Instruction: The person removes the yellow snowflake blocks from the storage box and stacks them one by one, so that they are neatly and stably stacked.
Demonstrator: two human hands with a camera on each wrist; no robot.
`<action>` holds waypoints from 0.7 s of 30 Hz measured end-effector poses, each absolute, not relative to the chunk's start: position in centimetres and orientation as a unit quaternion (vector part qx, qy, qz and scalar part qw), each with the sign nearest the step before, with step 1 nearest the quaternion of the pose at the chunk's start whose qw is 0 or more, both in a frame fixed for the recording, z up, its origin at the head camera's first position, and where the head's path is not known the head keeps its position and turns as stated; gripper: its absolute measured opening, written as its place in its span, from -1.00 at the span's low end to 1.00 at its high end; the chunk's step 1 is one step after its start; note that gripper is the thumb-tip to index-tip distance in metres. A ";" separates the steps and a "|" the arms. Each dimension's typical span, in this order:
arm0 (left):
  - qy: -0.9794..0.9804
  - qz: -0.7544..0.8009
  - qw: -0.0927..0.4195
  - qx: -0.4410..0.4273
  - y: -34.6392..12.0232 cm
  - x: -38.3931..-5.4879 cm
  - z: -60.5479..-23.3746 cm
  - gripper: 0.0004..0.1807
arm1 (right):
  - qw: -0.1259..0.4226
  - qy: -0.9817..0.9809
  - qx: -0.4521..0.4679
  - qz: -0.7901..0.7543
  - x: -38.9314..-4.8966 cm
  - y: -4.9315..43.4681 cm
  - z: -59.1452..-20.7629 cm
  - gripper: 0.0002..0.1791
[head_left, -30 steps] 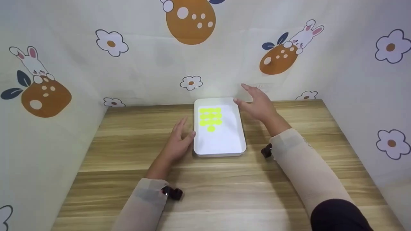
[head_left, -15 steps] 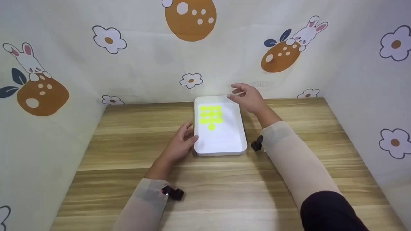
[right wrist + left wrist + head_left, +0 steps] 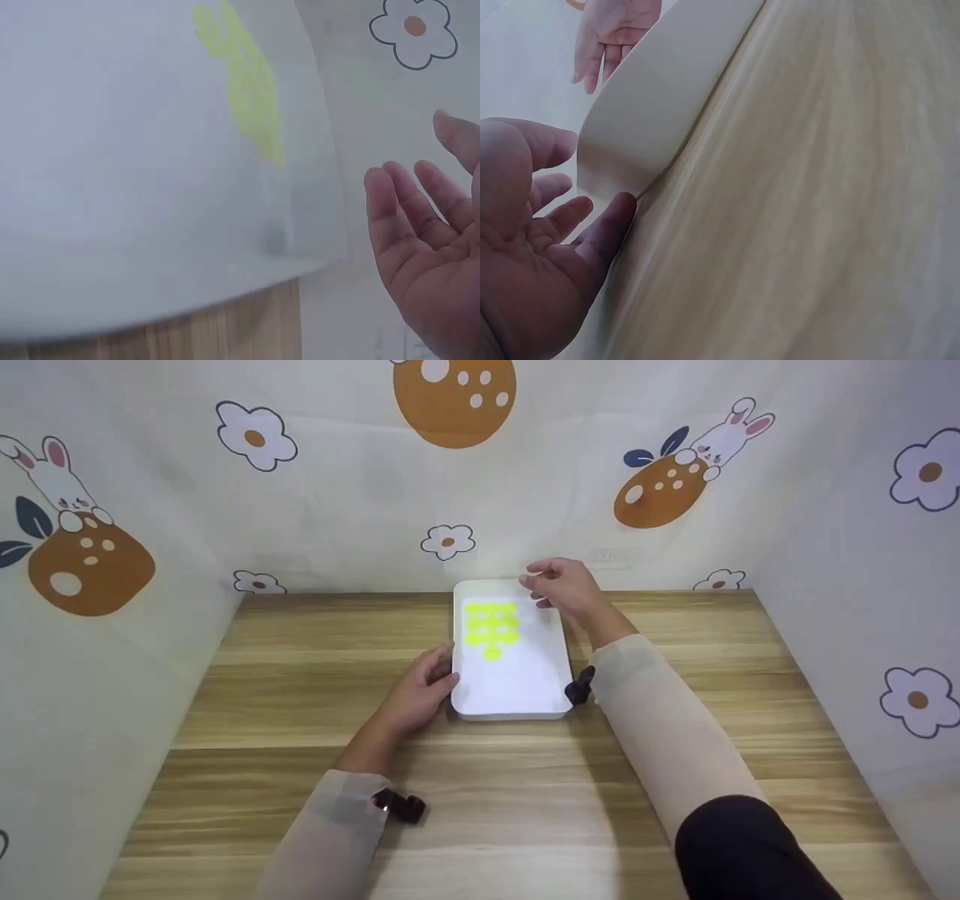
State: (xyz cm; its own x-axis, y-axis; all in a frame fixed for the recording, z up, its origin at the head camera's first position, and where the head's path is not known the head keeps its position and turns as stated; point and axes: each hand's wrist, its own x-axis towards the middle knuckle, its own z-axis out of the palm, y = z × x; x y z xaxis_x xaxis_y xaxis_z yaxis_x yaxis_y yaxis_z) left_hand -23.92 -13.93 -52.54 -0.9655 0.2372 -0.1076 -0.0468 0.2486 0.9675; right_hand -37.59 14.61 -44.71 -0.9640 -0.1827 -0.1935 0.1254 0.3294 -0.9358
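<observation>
A white rectangular tray (image 3: 517,686) lies on the wooden table, with several bright yellow round spots (image 3: 492,622) grouped in its far left part. Beside the tray's left wall is my left hand (image 3: 416,690), thumb right at the rim. In the left wrist view, the fingertips of that left hand (image 3: 547,255) are loosely bent around a corner of the tray's wall (image 3: 671,75). My right hand (image 3: 568,589) hovers at the far right corner, overlapping it in the head view. From the right wrist, this right hand (image 3: 431,262) shows loosely bent fingers holding nothing, apart from the tray.
Close behind the tray rises a pale cloth wall (image 3: 337,510) printed with flowers, rabbits and orange fruit. Similar cloth stands on both sides of the wooden table (image 3: 480,795). Small black cameras (image 3: 401,805) sit on the wrists over beige sleeves.
My right hand has moved left and in over the tray's far right corner, its fingers bending more. The left hand has come up against the tray's left side. The tray stays in place.
</observation>
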 end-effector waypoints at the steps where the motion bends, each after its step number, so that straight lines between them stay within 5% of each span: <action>1: 0.784 0.607 0.115 0.057 -13.9 -23.9 -52.5 -0.32 | 0.137 0.804 -0.011 -0.579 -37.8 14.5 -44.8 -0.45; 21: 0.785 0.610 0.097 0.041 -13.8 -24.2 -52.8 -0.38 | 0.139 0.805 0.023 -0.576 -39.6 11.8 -47.7 -0.67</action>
State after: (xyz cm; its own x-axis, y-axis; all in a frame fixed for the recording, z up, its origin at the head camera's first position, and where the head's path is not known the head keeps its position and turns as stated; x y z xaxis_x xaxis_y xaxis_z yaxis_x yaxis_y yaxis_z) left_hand -24.21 -13.82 -52.80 -0.9777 0.1833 -0.1020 -0.0535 0.2522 0.9662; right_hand -39.64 11.84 -47.70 -0.9602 -0.1227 -0.2509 0.1979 0.3353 -0.9211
